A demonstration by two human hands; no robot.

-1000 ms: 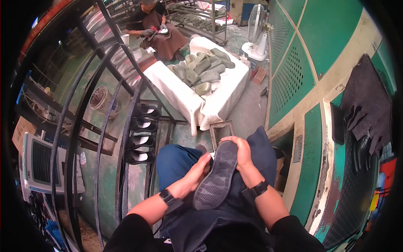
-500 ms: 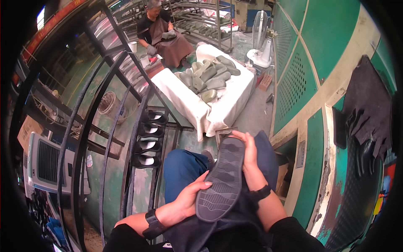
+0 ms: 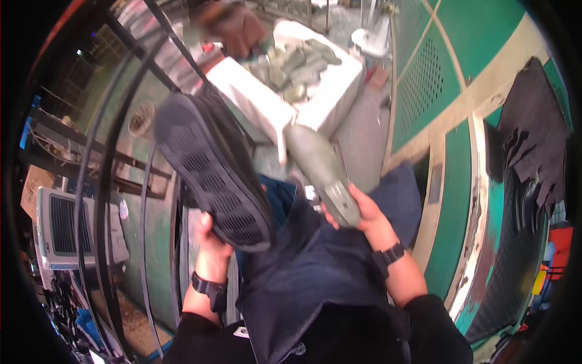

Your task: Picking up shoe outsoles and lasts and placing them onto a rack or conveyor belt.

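A black shoe (image 3: 212, 173) is gripped near one end by my left hand (image 3: 212, 236), raised at the left with its ridged sole facing me. In my right hand (image 3: 367, 212) is an olive-green shoe last (image 3: 318, 167), out of any shoe, its slim end at my fingers and its broad end pointing away. The two things are apart, above my dark apron (image 3: 315, 267). Beyond them stands a white cloth-covered table (image 3: 242, 88) bearing a pile of similar green shoe lasts (image 3: 294, 67).
Black metal rack bars (image 3: 109, 182) rise close on my left, with a grey air cooler (image 3: 73, 227) behind. A green machine cabinet (image 3: 445, 224) lines the right side, a dark cloth (image 3: 533, 127) hanging there. A person in a brown apron (image 3: 233, 27) sits beyond the table.
My hands have moved apart. The shoe has gone up and left in my left hand, and a green last now shows in my right hand. The view has tilted downward.
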